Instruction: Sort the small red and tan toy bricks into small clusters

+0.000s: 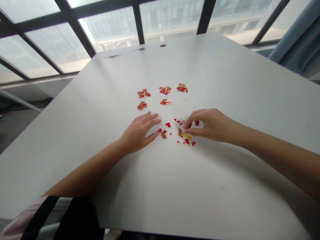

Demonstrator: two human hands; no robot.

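My left hand (140,132) lies on the table with its fingers spread. Its thumb is beside a brown building brick (163,135) and some small red pieces (168,125). My right hand (203,123) is bent over the loose bricks, thumb and index finger brought together close to the surface. Whatever sits between those fingertips is too small to make out. Near them are a second brown brick (180,132) and a yellow brick (187,136). Red and pale pieces (187,142) are scattered just below.
Beyond my hands, small piles of red and brown bricks stand in two rows, among them a left pile (143,93), a middle pile (165,90) and a right pile (182,87). The white table (160,186) reaches to windows; a blue curtain (297,43) hangs at right.
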